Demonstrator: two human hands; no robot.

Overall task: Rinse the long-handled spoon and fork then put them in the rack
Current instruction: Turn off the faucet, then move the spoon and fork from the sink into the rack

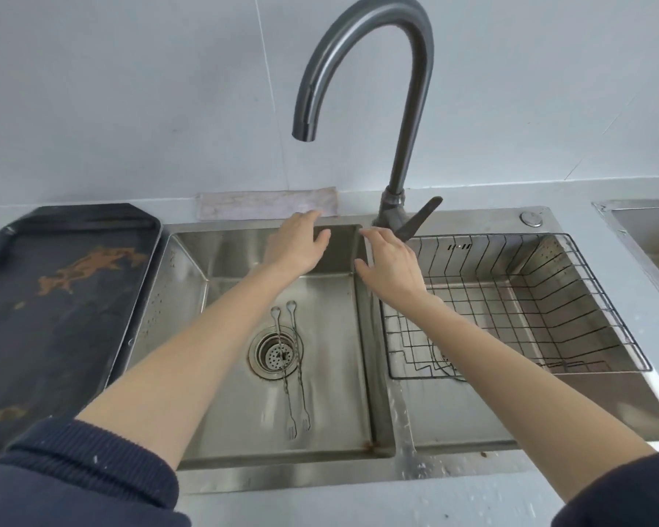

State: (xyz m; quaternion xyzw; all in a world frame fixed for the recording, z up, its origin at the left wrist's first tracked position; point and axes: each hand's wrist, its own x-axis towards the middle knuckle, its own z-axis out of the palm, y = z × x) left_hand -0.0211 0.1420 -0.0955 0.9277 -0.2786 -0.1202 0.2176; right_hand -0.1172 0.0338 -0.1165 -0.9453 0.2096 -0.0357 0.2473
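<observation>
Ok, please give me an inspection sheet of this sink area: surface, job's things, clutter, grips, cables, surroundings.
Surface: steel double sink, left basin wet.
Job's things: two long-handled utensils lie side by side across the drain; wire rack sits in right basin.
Clutter: stained dark tray left of sink.
Grips: left hand and right hand open, empty, near the faucet lever.
Cables: nothing seen.
Surroundings: faucet shows no water running; cloth strip against wall.

Left sink basin (191,283): two long-handled utensils (295,370) side by side by drain (273,353). Wire rack (548,298) in basin at 3 o'clock; tray (35,298) at 9; faucet (396,108) at 12.
</observation>
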